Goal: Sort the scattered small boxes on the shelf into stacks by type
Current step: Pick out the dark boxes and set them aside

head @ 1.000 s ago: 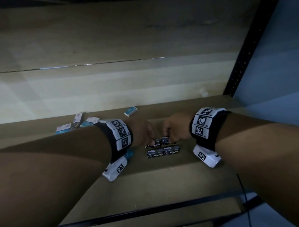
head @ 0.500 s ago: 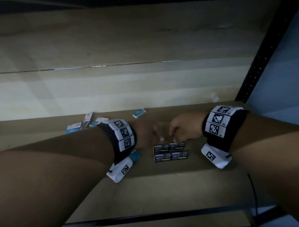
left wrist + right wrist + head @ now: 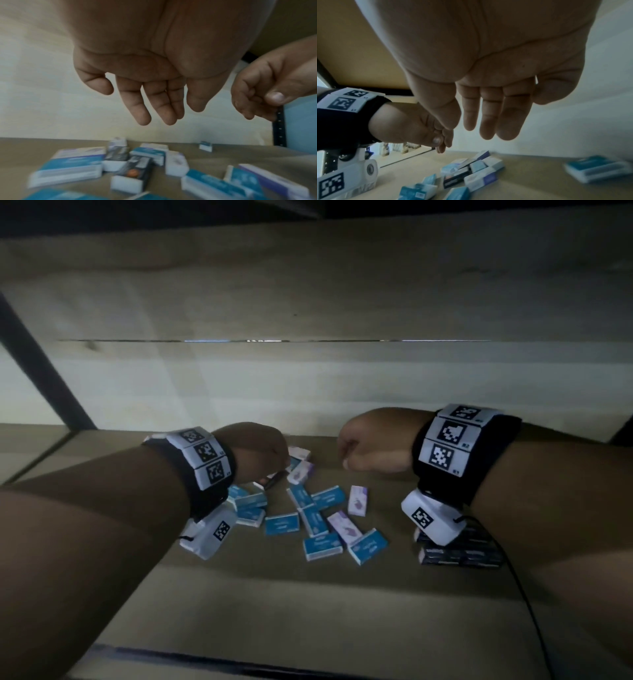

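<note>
A person's two bare hands hang over a heap of small cardboard boxes on a brown shelf board, both wrists wrapped in black bands with printed square markers. The left hand hovers above the far left part of the pile, its fingers hanging loose and slightly spread, holding nothing and clear of the boxes below. The right hand floats to the right of the pile, apart from every box; its fingers droop relaxed and close together, likewise empty.

Beneath them lie the scattered blue boxes, teal-topped with white sides, tilted every way and overlapping one another. Mixed among them are pale purple boxes, one standing alone at the right edge of the heap. A dark box with an orange spot sits in the middle of the jumble directly under the left hand. Well to the right, partly hidden by the white camera unit on the right wrist, a stack of black staples boxes rests near the front edge of the board. A black cable trails down across the shelf from the right wrist. Behind everything rises a pale wooden back panel.
</note>
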